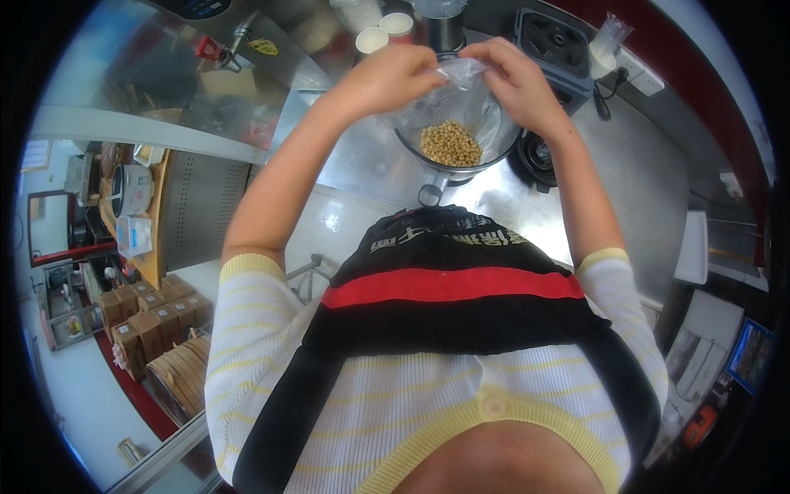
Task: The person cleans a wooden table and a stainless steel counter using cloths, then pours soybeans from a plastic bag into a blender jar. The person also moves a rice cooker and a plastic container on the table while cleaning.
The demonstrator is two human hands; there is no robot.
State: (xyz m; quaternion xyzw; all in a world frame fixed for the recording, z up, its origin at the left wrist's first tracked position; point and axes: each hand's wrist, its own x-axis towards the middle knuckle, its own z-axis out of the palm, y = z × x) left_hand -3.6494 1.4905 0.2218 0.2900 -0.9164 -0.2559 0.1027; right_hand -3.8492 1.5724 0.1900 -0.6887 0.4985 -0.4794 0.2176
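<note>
My left hand (401, 77) and my right hand (515, 80) pinch the gathered top of a clear plastic bag (461, 75) between them. Below them, the bag spreads down into a round vessel with a dark rim (404, 145). A heap of pale tan beans (450, 144), probably soybeans, sits at the near side of the vessel. Whether the beans lie inside the bag or under it, I cannot tell. A clear handle (430, 192) projects from the vessel towards me. The vessel's far side is hidden by the bag and my hands.
A black round appliance base (536, 157) stands right of the vessel on the steel counter (623, 185). Behind are paper cups (372, 41), a steel container (445, 31) and a dark grey appliance (552, 43). A red-handled tap (225, 54) juts out at upper left.
</note>
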